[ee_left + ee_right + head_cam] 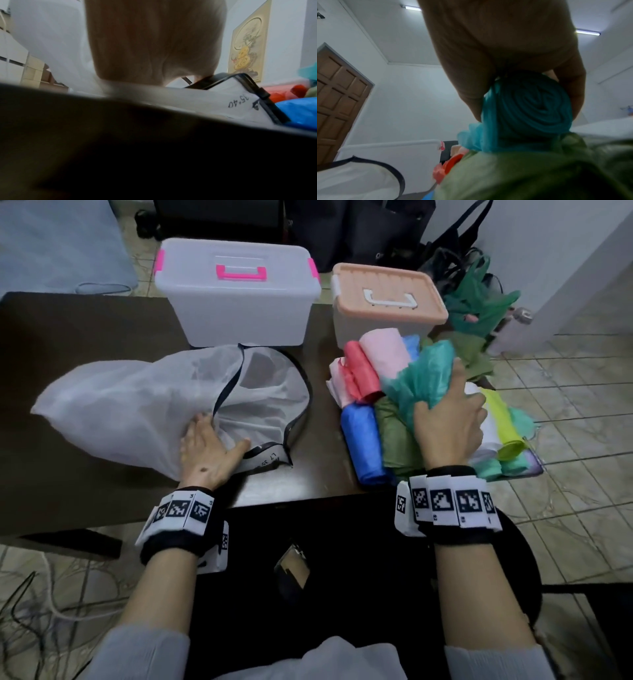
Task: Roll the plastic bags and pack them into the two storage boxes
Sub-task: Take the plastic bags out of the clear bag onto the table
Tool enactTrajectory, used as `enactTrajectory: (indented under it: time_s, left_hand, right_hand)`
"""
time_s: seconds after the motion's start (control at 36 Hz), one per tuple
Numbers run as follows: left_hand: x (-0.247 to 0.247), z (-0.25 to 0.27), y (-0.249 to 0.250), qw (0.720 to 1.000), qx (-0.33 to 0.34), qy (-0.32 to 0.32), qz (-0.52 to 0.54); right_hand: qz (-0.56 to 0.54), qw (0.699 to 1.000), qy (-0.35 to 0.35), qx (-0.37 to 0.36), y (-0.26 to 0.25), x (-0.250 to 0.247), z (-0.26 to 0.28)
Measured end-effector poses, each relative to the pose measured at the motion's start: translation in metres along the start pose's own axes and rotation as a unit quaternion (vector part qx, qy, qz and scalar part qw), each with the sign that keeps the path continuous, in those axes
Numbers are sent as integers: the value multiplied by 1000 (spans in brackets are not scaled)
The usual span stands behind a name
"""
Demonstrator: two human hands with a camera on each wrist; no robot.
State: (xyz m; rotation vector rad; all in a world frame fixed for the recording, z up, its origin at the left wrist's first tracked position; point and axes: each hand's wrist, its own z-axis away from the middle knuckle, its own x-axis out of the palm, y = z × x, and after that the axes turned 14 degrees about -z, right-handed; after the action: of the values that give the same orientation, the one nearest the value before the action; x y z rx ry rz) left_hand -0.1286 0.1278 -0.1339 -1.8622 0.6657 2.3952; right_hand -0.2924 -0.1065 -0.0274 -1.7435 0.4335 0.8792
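Observation:
My right hand (448, 419) grips a rolled teal plastic bag (423, 374) on top of a pile of rolled bags: red (359, 371), pink (383, 350), blue (364, 440) and olive green (397, 436). The right wrist view shows the teal roll's spiral end (532, 109) between thumb and fingers. My left hand (209, 443) lies flat on a white mesh bag with black trim (137, 405), its thumb spread toward the trim. Two closed storage boxes stand behind: a clear one with pink handle (239, 299) and one with a peach lid (387, 296).
The dark table (68, 337) ends just right of the bag pile, over tiled floor (565, 422). Yellow and mint rolls (507, 436) lie at the pile's right edge. Loose green bags (476, 299) sit behind the peach-lidded box. Cables lie on the floor at lower left (34, 611).

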Motion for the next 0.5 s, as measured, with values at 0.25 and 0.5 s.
enactTrajectory:
  time_s: [0.25,0.5]
  left_hand:
    - [-11,12,12,995,11,44,89]
    - [-8,10,3,987,72,-123,-78]
  right_hand:
    - [77,996,-33,26,12,12,-4]
    - [94,993,-60,-34,3,4,-9]
